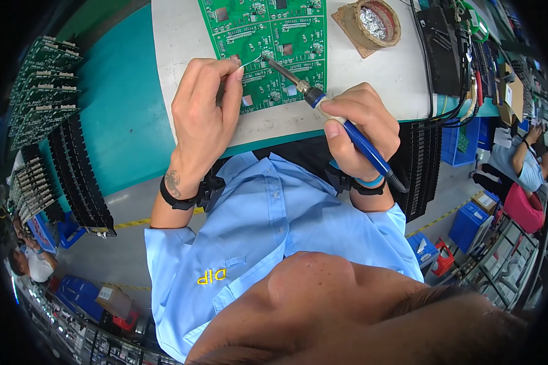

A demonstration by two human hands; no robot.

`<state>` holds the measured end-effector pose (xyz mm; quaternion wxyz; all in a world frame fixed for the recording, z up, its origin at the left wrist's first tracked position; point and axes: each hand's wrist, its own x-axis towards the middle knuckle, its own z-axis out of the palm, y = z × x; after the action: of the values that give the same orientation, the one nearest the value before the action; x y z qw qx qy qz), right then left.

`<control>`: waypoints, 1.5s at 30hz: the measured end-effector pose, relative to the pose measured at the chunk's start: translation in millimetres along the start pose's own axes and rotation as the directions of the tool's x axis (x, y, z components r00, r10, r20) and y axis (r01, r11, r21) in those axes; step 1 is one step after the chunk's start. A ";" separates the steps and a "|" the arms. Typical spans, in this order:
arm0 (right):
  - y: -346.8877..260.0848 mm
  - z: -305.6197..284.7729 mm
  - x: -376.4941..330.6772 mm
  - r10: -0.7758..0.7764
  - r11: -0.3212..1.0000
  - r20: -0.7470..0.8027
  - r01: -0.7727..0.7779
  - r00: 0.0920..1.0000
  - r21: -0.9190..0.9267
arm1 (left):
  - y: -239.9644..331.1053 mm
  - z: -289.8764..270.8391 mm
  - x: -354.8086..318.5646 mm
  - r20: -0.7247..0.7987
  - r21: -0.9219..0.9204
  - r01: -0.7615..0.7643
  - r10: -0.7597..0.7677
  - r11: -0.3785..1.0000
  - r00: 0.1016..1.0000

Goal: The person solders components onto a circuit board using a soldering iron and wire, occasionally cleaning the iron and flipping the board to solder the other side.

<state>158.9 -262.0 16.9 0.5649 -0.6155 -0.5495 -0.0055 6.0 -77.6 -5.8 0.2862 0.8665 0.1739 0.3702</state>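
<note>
A green circuit board panel (pixel 243 45), divided into several like sections, lies on the white mat in front of me. My right hand (pixel 365 125) grips a blue-handled soldering iron (pixel 362 146), its metal tip slanting down to the left onto the panel. Over the panel's left edge, my left hand (pixel 207 106) pinches a thin pale wire (pixel 249 61), which looks like solder. The wire's far end meets the iron's tip near the panel's middle. Whether solder is melting there is too small to tell.
A round tub of silvery scraps (pixel 374 23) stands on a brown square at the back right. Black cables (pixel 431 73) run along the right side. Racks of upright circuit boards (pixel 45 91) stand at the left. People sit at both far sides.
</note>
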 end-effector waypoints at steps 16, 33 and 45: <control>-3.4 -5.9 11.9 -0.060 0.997 0.076 0.064 0.995 -0.049 | 0.8 0.7 0.2 -0.009 -0.037 0.012 -0.012 0.999 1.000; -6.9 -12.9 6.6 0.043 0.999 -0.030 -0.043 0.999 -0.003 | 30.6 -50.4 24.9 0.084 0.076 -0.034 0.028 0.997 0.996; 3.7 -3.3 -15.8 -0.042 0.999 -0.045 0.041 0.998 -0.030 | -5.3 -20.5 38.1 0.104 0.013 -0.195 0.193 0.981 0.976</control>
<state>157.1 -274.0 5.6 0.5682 -0.6118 -0.5489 -0.0391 15.7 -46.5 23.0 0.2472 0.9004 0.0778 0.3495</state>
